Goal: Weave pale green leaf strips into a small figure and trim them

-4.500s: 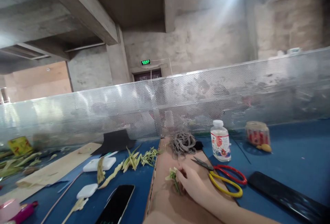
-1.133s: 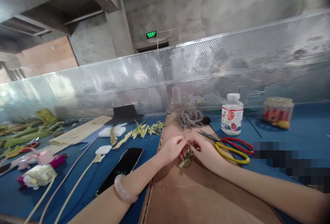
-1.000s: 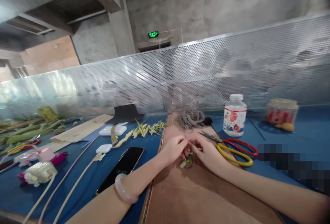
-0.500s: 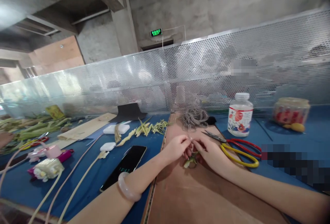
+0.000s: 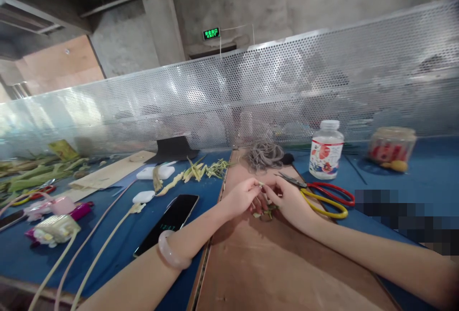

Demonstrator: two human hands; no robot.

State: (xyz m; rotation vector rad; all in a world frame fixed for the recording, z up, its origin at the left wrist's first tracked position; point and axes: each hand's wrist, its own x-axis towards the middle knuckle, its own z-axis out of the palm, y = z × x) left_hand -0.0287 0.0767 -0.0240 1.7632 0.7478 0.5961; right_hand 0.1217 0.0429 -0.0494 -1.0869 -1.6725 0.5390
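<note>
My left hand (image 5: 244, 197) and my right hand (image 5: 287, 202) meet over the brown board, fingertips pinched close together. Between them is a small bundle of pale green plant strips (image 5: 266, 214), partly covered by the fingers. A tiny pale bit shows where both thumbs and forefingers come together. Just beyond the hands lies a tangle of grey string (image 5: 263, 155). Scissors with one red and one yellow handle (image 5: 340, 215) rest beside my right hand, blades pointing toward the string.
A phone (image 5: 171, 222) lies left of the board (image 5: 247, 273), near several dried plant strips (image 5: 195, 171) and white charger cases. Cables cross the blue table at left. To the right stand a labelled plastic bottle (image 5: 325, 151) and a jar (image 5: 392, 144). A perforated metal screen (image 5: 193, 96) closes off the back.
The view has tilted and shifted a little, so everything sits slightly higher and further left. Both hands stay together, with the fingers shifted a little around the plant bundle.
</note>
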